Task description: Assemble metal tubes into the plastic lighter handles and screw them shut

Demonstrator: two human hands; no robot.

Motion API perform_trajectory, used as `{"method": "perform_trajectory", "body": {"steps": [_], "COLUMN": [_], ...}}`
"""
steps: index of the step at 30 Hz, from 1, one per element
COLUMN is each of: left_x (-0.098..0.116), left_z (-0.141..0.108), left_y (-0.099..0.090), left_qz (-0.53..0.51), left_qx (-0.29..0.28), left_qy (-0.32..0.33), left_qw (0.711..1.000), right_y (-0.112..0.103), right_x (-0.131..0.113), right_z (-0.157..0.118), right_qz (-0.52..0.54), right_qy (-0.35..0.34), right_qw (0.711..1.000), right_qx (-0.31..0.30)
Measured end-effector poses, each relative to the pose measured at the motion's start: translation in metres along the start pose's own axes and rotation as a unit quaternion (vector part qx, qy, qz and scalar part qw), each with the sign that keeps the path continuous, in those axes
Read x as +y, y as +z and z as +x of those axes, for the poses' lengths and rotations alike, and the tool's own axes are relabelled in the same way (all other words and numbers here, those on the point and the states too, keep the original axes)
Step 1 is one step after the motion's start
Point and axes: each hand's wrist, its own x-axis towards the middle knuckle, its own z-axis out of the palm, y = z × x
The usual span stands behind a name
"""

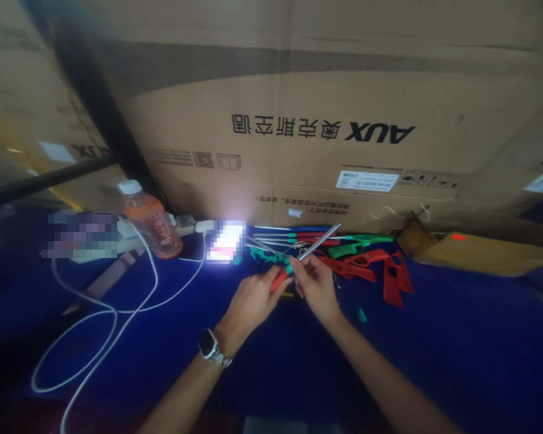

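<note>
My left hand (254, 299), with a watch on its wrist, is closed round the red handle of a long-necked lighter (317, 242). A turquoise part shows where the handle meets its silver metal tube, which points up and to the right. The fingers of my right hand (317, 286) pinch around the base of that tube; exactly what the fingertips press on is hidden. Just beyond lie small turquoise pieces (268, 255). Red handle pieces (368, 258) and a green handle piece (350, 249) are to the right, with several metal rods with coloured ends (278, 236) behind.
A large cardboard box (298, 169) stands like a wall behind the blue surface (271, 374). At left are a drink bottle (151, 220), a lit phone (226, 242) and a looping white cable (113, 313). A yellow-brown package (475, 254) lies at right.
</note>
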Motion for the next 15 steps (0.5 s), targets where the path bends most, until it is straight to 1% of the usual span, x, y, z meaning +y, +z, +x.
{"method": "perform_trajectory", "body": {"steps": [2,4,6,7,9,10,11,15], "left_x": [0.006,0.014,0.024,0.028,0.038,0.042,0.046,0.053], "left_z": [0.004,0.011,0.021,0.027,0.039,0.045,0.050,0.063], "left_y": [0.000,0.001,0.006,0.009,0.016,0.020,0.024,0.033], "left_qz": [-0.012,-0.045,-0.125,-0.184,-0.304,-0.345,-0.367,-0.368], "left_qx": [-0.008,-0.014,-0.002,0.013,0.053,0.070,0.079,0.102], "left_qy": [-0.003,-0.006,-0.003,0.001,0.009,0.009,0.005,-0.008], "left_qw": [1.000,0.999,0.992,0.983,0.951,0.936,0.927,0.924], "right_y": [-0.006,-0.012,-0.018,-0.020,-0.026,-0.029,-0.032,-0.049], "right_x": [0.001,0.000,-0.003,-0.005,-0.011,-0.014,-0.017,-0.026], "right_z": [0.000,-0.002,-0.006,-0.009,-0.015,-0.018,-0.020,-0.016], "right_qz": [0.011,-0.002,-0.011,-0.012,-0.008,-0.005,-0.003,-0.016], "right_qy": [0.011,0.009,0.006,0.008,0.018,0.020,0.020,0.004], "right_qw": [1.000,1.000,1.000,0.999,1.000,1.000,0.999,0.997], "right_qx": [-0.004,0.011,0.029,0.029,0.007,-0.013,-0.033,-0.078]}}
